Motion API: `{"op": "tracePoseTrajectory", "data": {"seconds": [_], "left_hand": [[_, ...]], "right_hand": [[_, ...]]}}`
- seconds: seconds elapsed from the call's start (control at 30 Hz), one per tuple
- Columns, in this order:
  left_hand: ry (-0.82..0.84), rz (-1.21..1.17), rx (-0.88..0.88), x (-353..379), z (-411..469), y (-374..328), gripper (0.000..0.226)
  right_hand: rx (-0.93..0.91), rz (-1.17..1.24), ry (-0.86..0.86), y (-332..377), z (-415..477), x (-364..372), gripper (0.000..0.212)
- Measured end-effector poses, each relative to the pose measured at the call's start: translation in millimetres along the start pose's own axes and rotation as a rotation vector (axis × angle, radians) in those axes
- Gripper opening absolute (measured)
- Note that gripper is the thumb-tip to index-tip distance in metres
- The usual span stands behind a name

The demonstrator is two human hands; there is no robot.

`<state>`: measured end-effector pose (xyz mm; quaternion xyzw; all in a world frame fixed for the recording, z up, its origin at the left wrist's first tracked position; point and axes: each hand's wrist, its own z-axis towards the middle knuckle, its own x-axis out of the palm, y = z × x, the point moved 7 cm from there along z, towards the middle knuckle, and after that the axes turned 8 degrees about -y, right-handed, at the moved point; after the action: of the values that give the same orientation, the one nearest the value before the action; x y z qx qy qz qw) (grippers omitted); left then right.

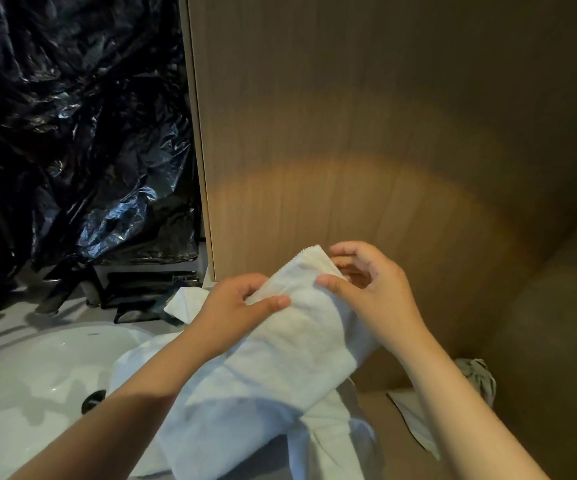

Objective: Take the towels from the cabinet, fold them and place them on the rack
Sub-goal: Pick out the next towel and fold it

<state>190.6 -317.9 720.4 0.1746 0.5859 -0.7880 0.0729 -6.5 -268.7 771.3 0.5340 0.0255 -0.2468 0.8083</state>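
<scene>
Towel, white and partly bunched, is up in front of me between both my hands, close to the wooden panel, with its lower part hanging down beside the white sink. My left hand pinches one edge between thumb and curled fingers, while my right hand grips the upper corner, thumb on the front and fingers curled behind. Crinkled black plastic hangs above the sink on my left, and a grey cloth lies low on my right.
</scene>
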Motion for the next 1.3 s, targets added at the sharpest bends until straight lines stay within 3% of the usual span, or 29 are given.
{"op": "tracePoseTrajectory", "data": {"seconds": [0.13,0.27,0.43,0.7,0.87,0.97,1.1,1.2,1.3], "left_hand": [[-0.013,0.012,0.034,-2,0,-8,0.012],[-0.012,0.012,0.071,-3,0,-20,0.008],[-0.051,-0.063,0.105,-12,-1,-39,0.034],[-0.153,-0.069,0.095,-33,2,-61,0.022],[-0.097,-0.162,0.147,-30,-4,-83,0.043],[-0.082,-0.184,0.198,-25,-7,-98,0.042],[-0.052,-0.207,0.236,-16,-18,-126,0.041],[-0.051,-0.223,0.264,-11,-30,-153,0.049],[-0.07,-0.22,0.332,-3,-48,-188,0.057]], "right_hand": [[0.138,-0.034,-0.051,-35,-20,-26,0.047],[0.366,-0.049,-0.126,-72,-45,-39,0.074],[0.549,0.436,-0.021,-86,-64,-14,0.065],[0.446,0.463,-0.275,-55,-67,-30,0.037],[0.418,0.381,-0.267,-36,-87,-35,0.043],[0.411,0.31,-0.34,-28,-104,-44,0.028],[0.285,0.282,-0.499,5,-110,-82,0.019],[0.21,0.294,-0.525,32,-110,-117,0.026],[0.15,0.322,-0.526,53,-113,-154,0.019]]}}
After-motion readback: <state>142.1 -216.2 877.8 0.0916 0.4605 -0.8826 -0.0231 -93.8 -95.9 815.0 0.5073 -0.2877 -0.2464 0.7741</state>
